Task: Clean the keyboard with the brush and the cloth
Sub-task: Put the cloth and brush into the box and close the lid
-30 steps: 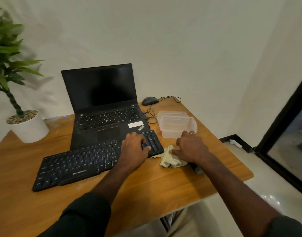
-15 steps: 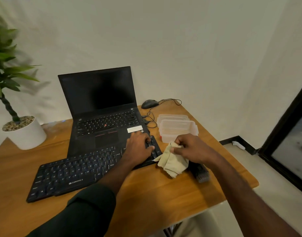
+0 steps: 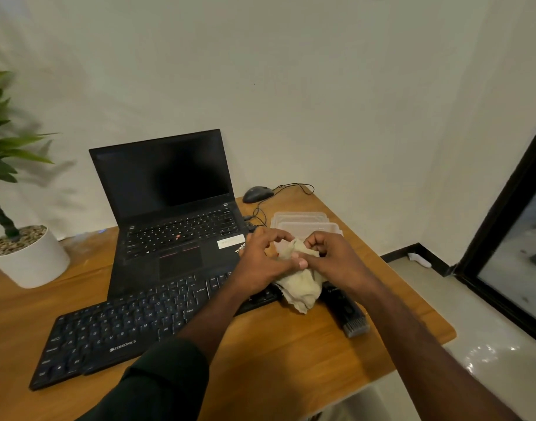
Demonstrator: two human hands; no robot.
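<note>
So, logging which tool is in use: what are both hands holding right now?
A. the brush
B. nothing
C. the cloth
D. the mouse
C: both the left hand and right hand grip the cloth above the keyboard's right end, while the brush lies on the table.

On the front edge of the black keyboard I can read the white brand word "ZEBRONICS". On the palm rest of the laptop, at its right corner, I see the start of a slanted logo, "Think"; my left hand hides the rest. The white sticker beside it is too blurred to read.
</note>
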